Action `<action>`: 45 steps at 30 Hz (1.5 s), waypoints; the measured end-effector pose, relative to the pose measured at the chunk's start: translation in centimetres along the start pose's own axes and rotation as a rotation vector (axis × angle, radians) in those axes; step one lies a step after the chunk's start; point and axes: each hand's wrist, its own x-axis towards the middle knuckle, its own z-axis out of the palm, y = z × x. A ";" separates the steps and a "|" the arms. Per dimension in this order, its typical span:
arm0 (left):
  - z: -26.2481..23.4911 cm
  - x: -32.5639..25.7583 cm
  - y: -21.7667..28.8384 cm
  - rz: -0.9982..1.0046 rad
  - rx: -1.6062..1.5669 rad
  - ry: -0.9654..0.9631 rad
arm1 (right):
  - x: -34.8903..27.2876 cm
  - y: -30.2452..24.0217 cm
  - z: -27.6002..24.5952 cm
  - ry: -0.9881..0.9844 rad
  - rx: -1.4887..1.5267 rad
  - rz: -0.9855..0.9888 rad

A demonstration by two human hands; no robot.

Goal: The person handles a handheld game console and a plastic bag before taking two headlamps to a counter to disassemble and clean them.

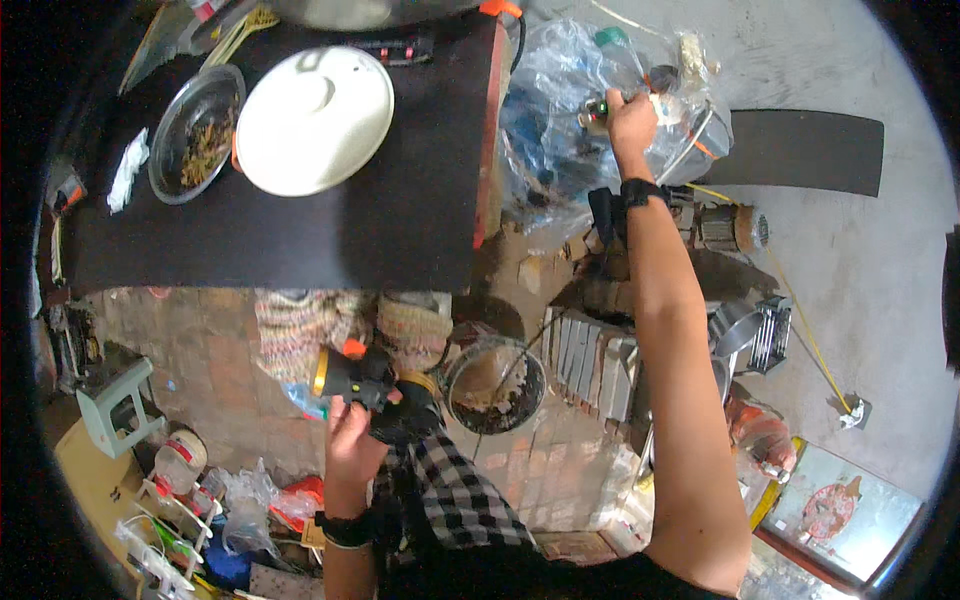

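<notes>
Our left hand (pixel 352 432) is drawn in close to our body, fingers curled shut; our right hand (pixel 630 118) reaches far forward, arm straight, fingers closed.

White lid (pixel 314 118), upper left; black worktop (pixel 400 220); clear bluish plastic bag (pixel 560 110), upper centre; black-and-yellow torch (pixel 352 375), centre; black-white checked cloth (pixel 455 490), lower centre.

Your right hand (pixel 630 118) covers most of a small object (pixel 594 113) inside the clear plastic bag (pixel 560 120) (too small to identify); your left hand (pixel 352 440) hides the black torch's (pixel 365 378) grip.
</notes>
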 end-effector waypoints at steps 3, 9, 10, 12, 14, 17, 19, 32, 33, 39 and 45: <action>1.2 1.6 0.1 -0.041 -0.002 0.045 | 0.6 -0.9 0.1 -0.043 0.041 0.030; 2.9 2.5 0.5 -0.013 0.023 -0.027 | 0.0 -0.6 -0.4 -0.075 0.049 0.152; 3.3 2.8 0.7 -0.009 0.017 -0.022 | 0.5 0.1 -0.2 -0.037 0.078 0.060; 2.6 2.6 0.9 0.001 0.024 -0.042 | 1.0 1.8 0.2 0.012 0.112 -0.026; 2.3 2.3 1.9 -0.020 -0.035 -0.132 | -0.5 3.4 0.1 -0.068 0.514 0.162; 2.1 2.8 2.4 0.008 -0.006 -0.131 | -6.8 6.4 0.3 0.008 0.745 0.188; 2.9 3.6 2.8 0.024 0.040 -0.127 | -9.3 7.7 1.8 -0.172 0.690 0.274; 8.9 9.4 2.7 -0.173 0.147 -0.189 | -14.7 -0.3 -2.5 -0.135 1.383 0.659; 9.3 10.0 2.5 -0.206 0.097 -0.218 | -14.7 -0.6 -4.5 -0.173 1.344 0.619; 10.8 11.5 1.9 -0.291 0.055 -0.176 | -17.4 -3.1 -12.8 -0.411 1.032 0.042; 12.2 11.7 2.1 -0.093 0.290 -0.138 | -16.9 -6.4 -17.6 -0.544 1.025 -0.252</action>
